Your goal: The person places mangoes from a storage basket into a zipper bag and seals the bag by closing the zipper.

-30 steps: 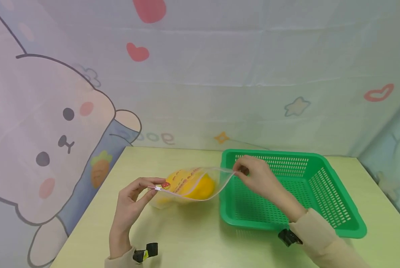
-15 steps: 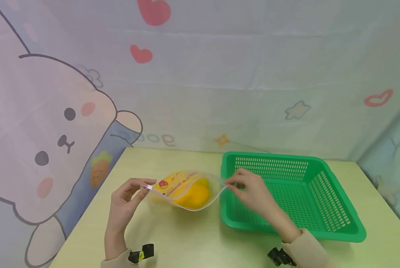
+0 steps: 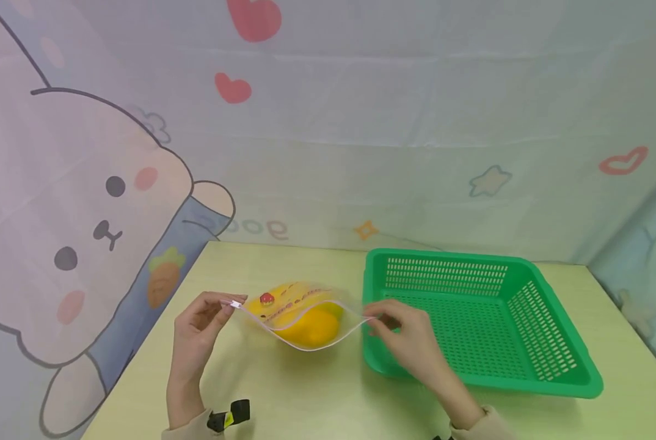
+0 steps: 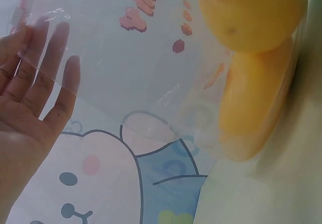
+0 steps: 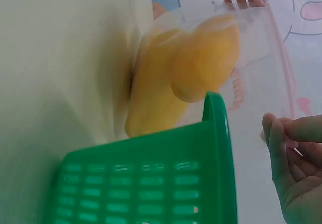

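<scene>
A clear zip bag [image 3: 292, 305] with red and pink print hangs between the two hands, its mouth gaping towards me. My left hand [image 3: 193, 339] pinches the left end of the zip strip, beside a white slider [image 3: 235, 304]. At the opposite corner, my right hand [image 3: 410, 336] pinches the strip between thumb and fingertips. Inside the bag lie yellow fruit-like things: a rounded one [image 4: 251, 17] and a longer one [image 4: 254, 103], with a greenish patch [image 3: 336, 309] behind in the head view. The left wrist view shows the other left fingers spread behind the clear film.
A green plastic basket [image 3: 526, 385] with slotted walls stands on the pale table [image 3: 300, 403], right of the bag and partly beneath the right hand. A printed cloth [image 3: 328, 153] with cartoon figures hangs behind the table.
The right hand has come left and nearer to me, off the basket's middle. The left hand has shifted slightly left. Between them the bag's mouth gapes wider, showing more of the yellow contents.
</scene>
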A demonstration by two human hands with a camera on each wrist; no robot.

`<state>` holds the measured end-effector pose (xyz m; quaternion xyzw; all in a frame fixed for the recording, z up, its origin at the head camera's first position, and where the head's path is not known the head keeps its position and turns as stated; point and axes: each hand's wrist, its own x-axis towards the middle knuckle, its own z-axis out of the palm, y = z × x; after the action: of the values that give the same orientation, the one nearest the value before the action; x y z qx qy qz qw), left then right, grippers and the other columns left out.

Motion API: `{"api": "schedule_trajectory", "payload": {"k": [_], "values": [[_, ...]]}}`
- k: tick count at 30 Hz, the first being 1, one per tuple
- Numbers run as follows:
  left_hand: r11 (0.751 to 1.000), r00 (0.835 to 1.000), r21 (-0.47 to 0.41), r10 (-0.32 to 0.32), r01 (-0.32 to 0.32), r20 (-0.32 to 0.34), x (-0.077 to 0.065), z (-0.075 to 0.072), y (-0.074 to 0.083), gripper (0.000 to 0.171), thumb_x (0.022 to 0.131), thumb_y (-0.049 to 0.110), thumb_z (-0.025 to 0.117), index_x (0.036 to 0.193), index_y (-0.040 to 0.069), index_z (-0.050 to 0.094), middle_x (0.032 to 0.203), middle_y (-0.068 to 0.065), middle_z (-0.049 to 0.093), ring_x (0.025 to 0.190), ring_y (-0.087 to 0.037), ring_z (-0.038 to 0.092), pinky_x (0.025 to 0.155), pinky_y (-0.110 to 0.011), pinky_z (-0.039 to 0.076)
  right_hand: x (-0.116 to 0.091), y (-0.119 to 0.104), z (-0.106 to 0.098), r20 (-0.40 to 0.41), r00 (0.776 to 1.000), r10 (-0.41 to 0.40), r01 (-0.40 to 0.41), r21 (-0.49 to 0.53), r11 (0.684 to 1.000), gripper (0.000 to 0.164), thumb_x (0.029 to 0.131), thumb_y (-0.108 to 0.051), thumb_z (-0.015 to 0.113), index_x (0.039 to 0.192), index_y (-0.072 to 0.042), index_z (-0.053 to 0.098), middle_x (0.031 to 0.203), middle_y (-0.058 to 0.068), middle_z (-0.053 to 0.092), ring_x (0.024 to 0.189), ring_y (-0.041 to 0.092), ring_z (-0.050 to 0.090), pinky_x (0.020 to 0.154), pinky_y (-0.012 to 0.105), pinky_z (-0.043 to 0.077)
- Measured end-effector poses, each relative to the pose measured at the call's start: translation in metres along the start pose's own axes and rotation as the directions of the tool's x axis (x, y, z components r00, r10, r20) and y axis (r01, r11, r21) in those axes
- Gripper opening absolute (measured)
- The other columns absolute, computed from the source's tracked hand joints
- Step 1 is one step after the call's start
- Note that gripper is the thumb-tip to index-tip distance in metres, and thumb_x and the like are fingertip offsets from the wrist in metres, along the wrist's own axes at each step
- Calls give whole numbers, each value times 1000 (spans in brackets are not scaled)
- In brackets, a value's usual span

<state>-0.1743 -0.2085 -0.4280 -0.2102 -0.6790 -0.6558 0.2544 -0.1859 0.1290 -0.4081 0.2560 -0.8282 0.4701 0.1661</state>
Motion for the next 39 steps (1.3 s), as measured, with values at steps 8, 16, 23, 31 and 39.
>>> {"api": "schedule_trajectory", "payload": {"k": [8,16,23,31,39], "values": [[992,987,13,-125,127,-98,0,-1,4,14,93,-4,55,100,-16,53,95,6,74,96,-13,69,93,-23,50,-10,1,10,-68,998,16,-11,65,998,11,81,-4,73,92,-8,74,88,0,73,76,2,67,69,23,57],[984,956,9,-173,181,-238,1,-1,3,10,93,1,57,99,-8,58,91,7,70,90,-8,67,89,-19,50,-19,6,16,-90,996,13,-4,100,995,10,83,-5,72,93,-7,73,87,0,72,77,1,66,69,23,57],[979,917,-9,-195,205,-349,4,3,4,8,91,1,60,96,-6,61,86,5,66,83,-8,63,84,-18,49,-22,9,19,-101,995,0,14,139,990,10,83,-5,71,92,-9,73,84,2,72,76,1,66,69,23,56],[979,912,-34,-201,202,-358,4,4,5,9,92,3,60,95,-6,61,82,5,67,80,-9,64,86,-20,49,-24,12,21,-111,993,46,-27,167,986,8,83,-4,70,91,-7,72,83,5,72,74,2,67,68,23,57],[977,900,-45,-209,208,-383,6,10,13,10,93,3,59,90,-6,61,75,4,66,70,-10,62,81,-20,52,-23,15,22,-110,983,147,-126,176,976,5,86,-9,69,91,-8,71,77,11,72,64,5,66,59,23,55]]}}
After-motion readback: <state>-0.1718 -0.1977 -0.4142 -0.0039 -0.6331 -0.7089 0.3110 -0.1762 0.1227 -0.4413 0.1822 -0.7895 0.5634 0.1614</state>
